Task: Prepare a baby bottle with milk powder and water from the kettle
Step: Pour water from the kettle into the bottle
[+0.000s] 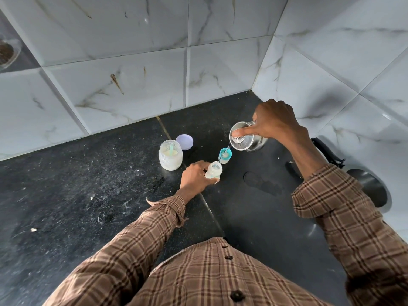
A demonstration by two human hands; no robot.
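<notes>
On the black counter stands an open baby bottle [214, 170], and my left hand [195, 176] grips its side. My right hand [276, 124] holds a small steel kettle [247, 138] tilted to the left above it, thumb pressed on the lid knob. A thin stream of water runs from the spout down into the bottle's mouth. Just behind the bottle sits its teal-ringed teat cap [225, 156]. An open glass jar of milk powder [170, 154] with a pale scoop inside stands to the left.
The jar's lilac lid [184, 142] lies behind the jar. Marble-tiled walls meet in a corner behind the kettle. A steel vessel [371, 188] and a black handle [326, 151] sit at the right. A wet patch [262, 183] marks the counter right of the bottle.
</notes>
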